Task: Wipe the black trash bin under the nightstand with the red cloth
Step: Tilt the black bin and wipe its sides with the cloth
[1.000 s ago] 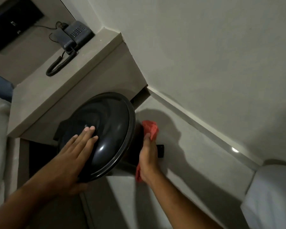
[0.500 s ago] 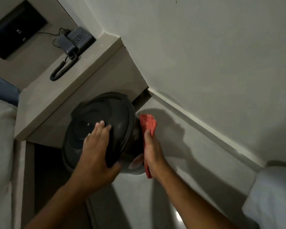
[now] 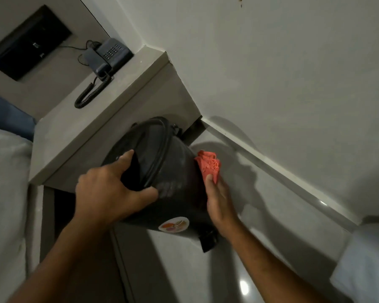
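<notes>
I'd say mid-wipe: left hand (image 3: pixel 109 193) grip clamps tilted black trash bin (image 3: pixel 173 184) at its rim, right hand (image 3: pixel 221 202) presses red cloth (image 3: pixel 208 164) on right wall; near side w/ sticker (image 3: pixel 173 224) probably left.

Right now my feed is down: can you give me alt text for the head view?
A person's left hand grips the lid end of a tilted black trash bin while the right hand presses a red cloth against its side. The bin sits on the floor beside a grey nightstand that carries a corded telephone.
</notes>
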The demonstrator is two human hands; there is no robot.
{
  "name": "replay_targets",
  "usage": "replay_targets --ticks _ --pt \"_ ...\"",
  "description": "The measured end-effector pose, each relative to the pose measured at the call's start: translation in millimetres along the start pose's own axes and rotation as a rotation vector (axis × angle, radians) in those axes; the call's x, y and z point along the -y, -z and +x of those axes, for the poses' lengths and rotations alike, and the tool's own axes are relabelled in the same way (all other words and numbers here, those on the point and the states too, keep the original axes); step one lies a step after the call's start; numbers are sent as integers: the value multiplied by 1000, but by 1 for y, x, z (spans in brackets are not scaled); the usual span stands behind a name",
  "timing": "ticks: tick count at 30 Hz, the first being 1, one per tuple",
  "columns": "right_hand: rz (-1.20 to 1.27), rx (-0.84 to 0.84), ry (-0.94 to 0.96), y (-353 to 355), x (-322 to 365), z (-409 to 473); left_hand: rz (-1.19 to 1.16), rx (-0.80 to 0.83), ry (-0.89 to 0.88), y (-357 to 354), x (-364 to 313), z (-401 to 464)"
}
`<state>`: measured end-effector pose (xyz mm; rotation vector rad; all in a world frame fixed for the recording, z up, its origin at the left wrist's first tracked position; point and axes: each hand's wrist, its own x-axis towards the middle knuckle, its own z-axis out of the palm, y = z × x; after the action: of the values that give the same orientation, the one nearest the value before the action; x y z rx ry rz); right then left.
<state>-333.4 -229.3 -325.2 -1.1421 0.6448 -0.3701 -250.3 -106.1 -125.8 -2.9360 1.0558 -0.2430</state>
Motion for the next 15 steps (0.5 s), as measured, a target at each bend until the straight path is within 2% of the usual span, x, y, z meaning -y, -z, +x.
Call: replay_targets --ticks 3,5,6,9,11,15 --pt "-298 -44 -51 21 -10 27 -105 -1 39 7 14 2" --pt "-314 28 -171 20 1 43 -137 10 28 9 18 2" --pt "-302 79 -166 14 13 47 -154 19 21 10 18 2" --pt "-253 167 96 -23 61 50 -156 25 21 11 17 9" --pt "-253 128 291 -46 79 37 -144 35 45 12 16 11" --pt "-584 40 625 -65 50 -24 -137 56 73 18 10 11"
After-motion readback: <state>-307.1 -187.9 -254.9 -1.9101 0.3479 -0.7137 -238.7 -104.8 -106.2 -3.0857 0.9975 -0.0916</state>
